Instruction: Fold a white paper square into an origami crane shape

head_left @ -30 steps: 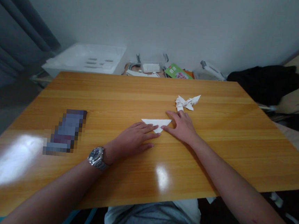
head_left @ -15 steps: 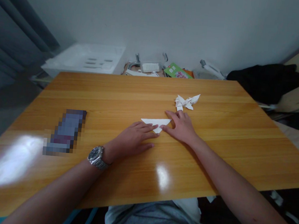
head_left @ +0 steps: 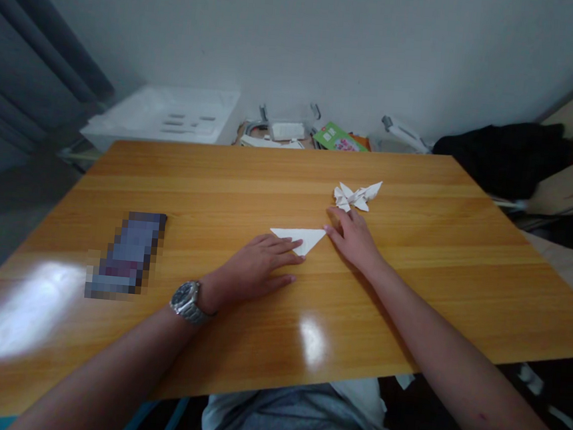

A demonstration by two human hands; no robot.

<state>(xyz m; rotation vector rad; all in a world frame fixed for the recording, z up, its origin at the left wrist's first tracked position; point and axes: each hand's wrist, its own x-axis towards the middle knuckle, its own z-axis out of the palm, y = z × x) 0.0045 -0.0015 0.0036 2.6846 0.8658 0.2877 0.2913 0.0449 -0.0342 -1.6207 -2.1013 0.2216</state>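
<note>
A white folded paper triangle (head_left: 311, 238) lies flat on the wooden table (head_left: 208, 188), its long edge away from me and its point toward me. My left hand (head_left: 262, 264) rests on it, palm down with fingers spread, covering its left and lower part. At the triangle's right corner is my right hand (head_left: 354, 241), fingers apart and nothing held; its thumb is at or just touching the corner. Just beyond that hand's fingertips sit several white folded paper pieces (head_left: 357, 196), bunched together.
A blurred-out phone-like object (head_left: 130, 251) lies on the table's left side. Behind the far edge are a white foam tray (head_left: 160, 110), a green booklet (head_left: 338, 138) and some cables. Black cloth (head_left: 502, 157) is heaped at the right. A watch (head_left: 187, 300) circles my left wrist.
My right hand has slid right along the triangle from near its middle to its right corner, uncovering more paper. My left hand has stayed in place.
</note>
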